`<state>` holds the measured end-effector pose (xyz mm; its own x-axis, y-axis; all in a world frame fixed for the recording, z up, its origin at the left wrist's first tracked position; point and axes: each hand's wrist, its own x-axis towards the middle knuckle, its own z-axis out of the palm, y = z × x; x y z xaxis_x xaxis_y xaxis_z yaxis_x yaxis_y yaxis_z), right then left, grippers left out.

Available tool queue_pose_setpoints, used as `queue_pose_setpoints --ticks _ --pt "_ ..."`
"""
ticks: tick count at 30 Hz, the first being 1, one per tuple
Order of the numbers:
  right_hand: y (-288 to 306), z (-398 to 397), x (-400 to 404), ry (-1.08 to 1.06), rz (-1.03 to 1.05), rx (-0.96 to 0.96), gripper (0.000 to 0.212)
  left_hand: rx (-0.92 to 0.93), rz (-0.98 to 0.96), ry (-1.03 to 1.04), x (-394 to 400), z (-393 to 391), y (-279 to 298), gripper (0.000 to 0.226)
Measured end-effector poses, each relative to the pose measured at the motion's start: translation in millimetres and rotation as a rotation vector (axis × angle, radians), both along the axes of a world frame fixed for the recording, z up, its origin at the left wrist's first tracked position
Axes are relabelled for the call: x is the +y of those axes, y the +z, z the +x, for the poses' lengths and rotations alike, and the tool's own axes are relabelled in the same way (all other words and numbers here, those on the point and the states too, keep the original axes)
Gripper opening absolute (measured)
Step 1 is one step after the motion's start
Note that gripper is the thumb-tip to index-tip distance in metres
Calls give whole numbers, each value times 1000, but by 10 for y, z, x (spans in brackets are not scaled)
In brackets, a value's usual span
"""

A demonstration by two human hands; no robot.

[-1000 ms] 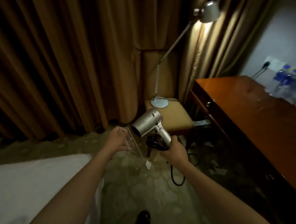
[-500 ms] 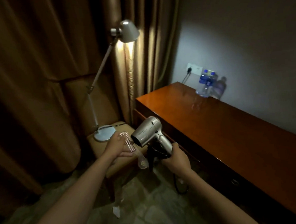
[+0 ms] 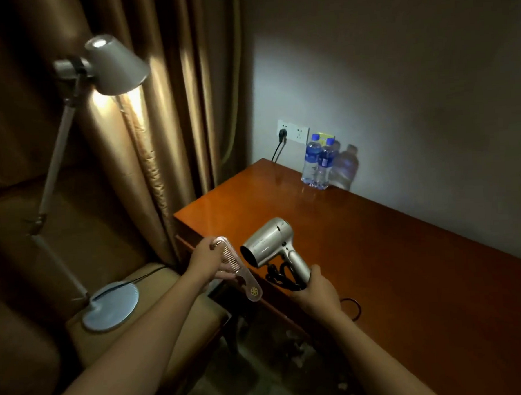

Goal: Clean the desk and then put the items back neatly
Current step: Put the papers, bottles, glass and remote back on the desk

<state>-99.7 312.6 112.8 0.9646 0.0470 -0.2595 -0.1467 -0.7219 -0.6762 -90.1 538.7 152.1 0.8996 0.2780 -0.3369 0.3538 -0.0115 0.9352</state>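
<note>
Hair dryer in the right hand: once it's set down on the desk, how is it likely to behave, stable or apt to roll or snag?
The hair dryer has a rounded barrel, so it would probably rock or settle on its side. Its black cord hangs coiled below the right hand and may drag or snag at the desk edge. The glossy top looks slick, so a push could slide it.

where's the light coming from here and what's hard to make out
Head view: the lamp lights the curtain; a pale patch on the wall falls around the bottles. The desk shows glare near them. Floor and left side are dark; the edges bow from the wide angle.
</note>
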Motion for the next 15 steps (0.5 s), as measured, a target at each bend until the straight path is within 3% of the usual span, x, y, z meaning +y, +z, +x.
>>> queue_pose_setpoints --ticks 6,15 --pt "81 1050 15 37 -112 4 50 12 -6 -11 -38 1006 -18 12" --pt "-189 2506 182 -15 -233 97 47 94 -19 17 139 2616 -453 19"
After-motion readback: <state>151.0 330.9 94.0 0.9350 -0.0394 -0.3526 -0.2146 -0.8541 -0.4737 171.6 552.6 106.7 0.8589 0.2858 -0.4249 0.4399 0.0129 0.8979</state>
